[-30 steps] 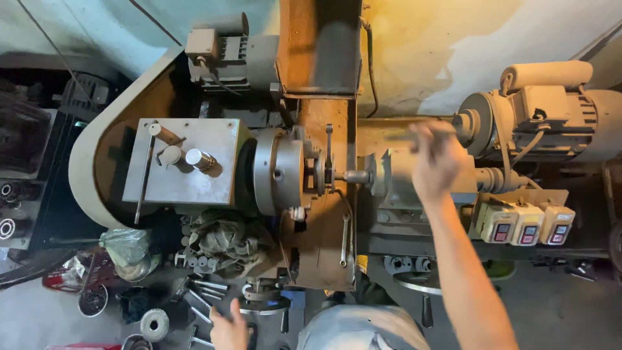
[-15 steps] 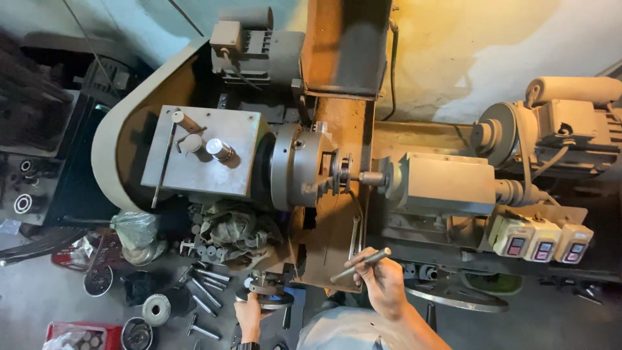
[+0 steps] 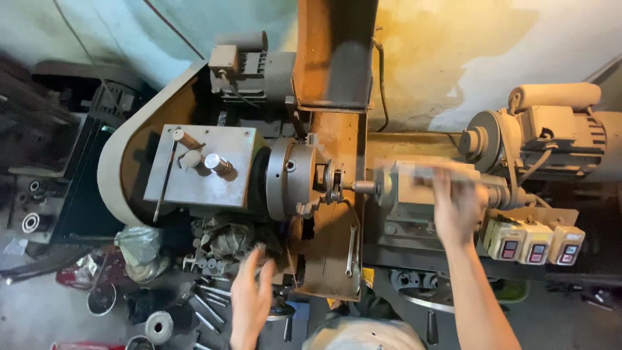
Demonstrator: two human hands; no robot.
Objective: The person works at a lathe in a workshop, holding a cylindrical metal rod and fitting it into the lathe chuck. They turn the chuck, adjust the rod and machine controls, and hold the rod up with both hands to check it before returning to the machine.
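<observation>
A lathe fills the middle of the head view, with a round steel chuck point(image 3: 288, 178) and a short workpiece stub point(image 3: 363, 186) pointing right toward the tailstock point(image 3: 408, 201). My right hand point(image 3: 457, 207) is raised over the tailstock, motion-blurred, its fingers closed around a thin grey metal rod point(image 3: 414, 172) that lies across the tailstock's top. Lower down, my left hand point(image 3: 253, 298) holds nothing, fingers spread. It sits just below a crumpled rag pile point(image 3: 227, 240) at the machine's front and above several loose steel bars point(image 3: 207, 301).
A grey gearbox plate with levers point(image 3: 197, 165) sits left of the chuck. A wrench point(image 3: 351, 249) lies on the rusty apron. Three switch boxes point(image 3: 534, 243) and a motor point(image 3: 551, 136) stand at the right. Rings, discs and a plastic bag point(image 3: 137, 243) litter the floor at the left.
My right hand rose with the rod from below the apron to the tailstock top. My left hand moved up and right toward the rag pile. The camera shifted slightly.
</observation>
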